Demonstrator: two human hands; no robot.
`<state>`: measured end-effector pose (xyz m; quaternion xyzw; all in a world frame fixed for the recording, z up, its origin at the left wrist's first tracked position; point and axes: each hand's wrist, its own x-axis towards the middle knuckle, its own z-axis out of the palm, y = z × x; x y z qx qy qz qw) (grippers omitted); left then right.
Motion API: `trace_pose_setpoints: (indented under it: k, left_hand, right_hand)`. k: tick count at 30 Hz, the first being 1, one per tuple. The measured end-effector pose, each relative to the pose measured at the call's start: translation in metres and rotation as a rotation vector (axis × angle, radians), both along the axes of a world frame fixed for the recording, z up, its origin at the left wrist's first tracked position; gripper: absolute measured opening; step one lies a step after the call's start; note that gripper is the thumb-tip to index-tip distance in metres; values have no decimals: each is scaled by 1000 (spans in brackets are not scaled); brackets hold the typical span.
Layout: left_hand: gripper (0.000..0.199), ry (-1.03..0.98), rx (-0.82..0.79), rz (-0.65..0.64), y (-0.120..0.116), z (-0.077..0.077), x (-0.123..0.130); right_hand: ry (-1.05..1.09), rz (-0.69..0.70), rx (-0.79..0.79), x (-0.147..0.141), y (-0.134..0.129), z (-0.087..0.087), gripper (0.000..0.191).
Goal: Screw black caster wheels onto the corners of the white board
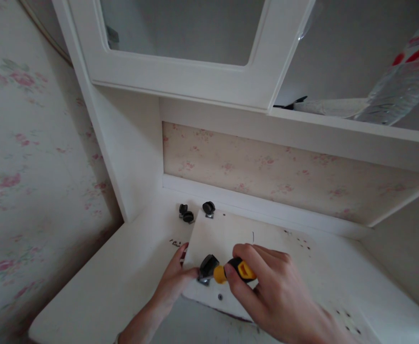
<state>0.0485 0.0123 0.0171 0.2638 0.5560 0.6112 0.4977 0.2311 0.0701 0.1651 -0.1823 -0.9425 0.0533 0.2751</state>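
Observation:
A white board (238, 234) lies on the white desk, with a black caster (208, 265) on a metal plate near its front left corner. My right hand (267, 282) is wrapped round a yellow and black screwdriver (243, 270), whose tip end is at that caster's plate. At the board's left edge, my left hand (175, 274) has its thumb by the plate and its fingers partly under the edge, gripping the board. Another caster (208, 208) stands at the board's back left corner. Two loose casters (185, 213) lie to its left.
Small dark screws (175, 242) lie on the desk (123, 272) left of the board. Above hangs a white cabinet door (181, 76) with a glass pane. A plastic bottle (403, 81) lies on the upper right shelf (356, 129). Floral wallpaper (23, 167) covers the left wall.

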Motion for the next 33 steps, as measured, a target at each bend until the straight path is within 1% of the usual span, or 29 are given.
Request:
trace_pose_setpoints:
  k: [2,5,8,11,13,15,16,18,20,23,24,25,28,29,31,33]
  left_hand:
    - [71,-27,24,-2,1,-2,0]
    - [75,-46,5,1,2,-4,0]
    - [73,-28,21,-17,1,-1,-1]
    - [71,-7,15,-22,1,5,-1]
    - [70,9,5,-16,0,7,-1]
    - [67,23,17,-11,0,7,-1]
    - [66,27,24,-5,0,6,-2]
    - [64,28,33,9,0,4,-2]
    - [63,29,25,15,1,2,-2]
    - [62,61,-7,7,1,-1,-2]
    - [61,71,-15,4,1,-1,-2]
    - [61,76,-17,2,1,-2,-2]
    - [60,77,-5,-7,0,-3,-2]
    - [61,82,-11,-14,0,-3,-3]
    - [61,99,-40,-21,1,-2,-3]
    - [60,111,-64,-21,1,-1,-2]
  right_hand:
    - [-7,0,-2,0,0,0,8]
    - [-3,-2,-4,-1,1,-1,7]
    - [8,-2,12,-2,2,-3,8]
    - [-41,-42,16,-4,3,0,13]
    - [-129,-98,9,-6,2,8,20]
    - [-245,-122,-7,-9,2,20,27]
    - [-310,-107,-19,-11,1,27,27]
    - [-421,-47,-15,-16,0,41,23]
    - [-496,-28,45,-23,1,50,21]
    - [-530,-127,181,-34,5,56,35]
    - [-531,-139,203,-37,7,57,37]
    - [-531,-119,203,-39,9,59,37]
    - [-554,65,121,-44,15,65,25]
    - [-567,104,112,-46,16,67,22]
    - [-587,100,168,-50,17,70,21]
    - [-593,49,260,-54,16,72,30]
